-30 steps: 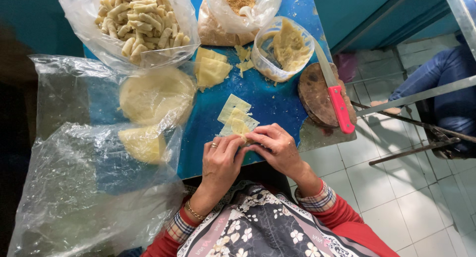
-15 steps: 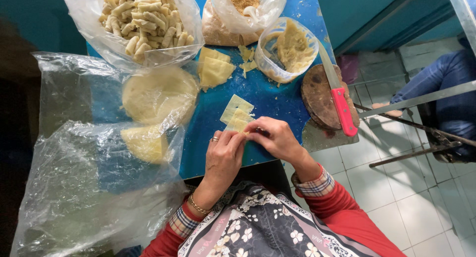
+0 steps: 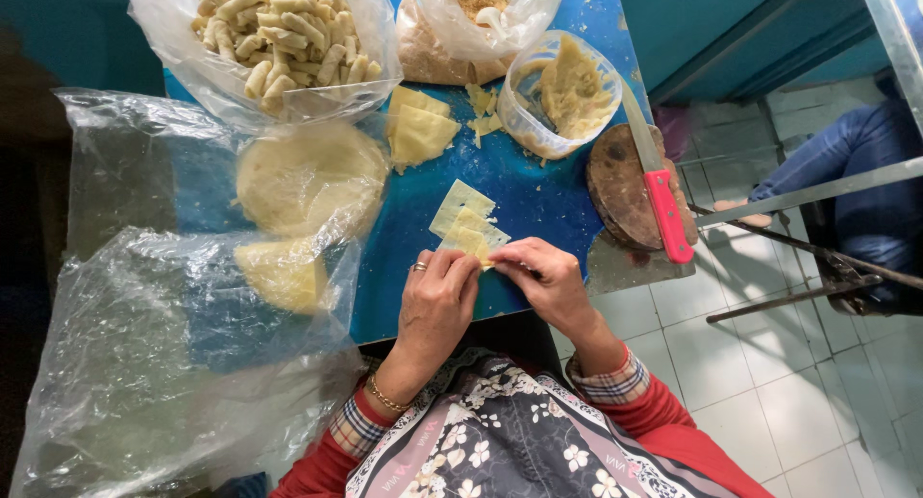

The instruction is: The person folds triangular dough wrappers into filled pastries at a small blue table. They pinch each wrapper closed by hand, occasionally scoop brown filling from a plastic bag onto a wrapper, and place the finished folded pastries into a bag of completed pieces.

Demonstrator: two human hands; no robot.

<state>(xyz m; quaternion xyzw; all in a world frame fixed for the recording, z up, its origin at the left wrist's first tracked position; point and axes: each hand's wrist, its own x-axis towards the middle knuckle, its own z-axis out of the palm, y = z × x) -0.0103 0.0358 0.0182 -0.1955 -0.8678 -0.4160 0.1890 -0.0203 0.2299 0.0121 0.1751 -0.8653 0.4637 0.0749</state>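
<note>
Both hands meet at the near edge of the blue surface [image 3: 538,200]. The left hand [image 3: 437,301] and the right hand [image 3: 543,282] pinch with their fingers a small yellow dough piece [image 3: 478,251] between them. It touches a little stack of dough squares [image 3: 464,219] just behind. A knife with a red handle [image 3: 659,195] lies on a round wooden board [image 3: 615,186] to the right.

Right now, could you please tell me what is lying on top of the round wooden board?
A red-handled knife lies across the round wooden board, its handle overhanging the near edge. The board surface under the knife is hidden.
</note>
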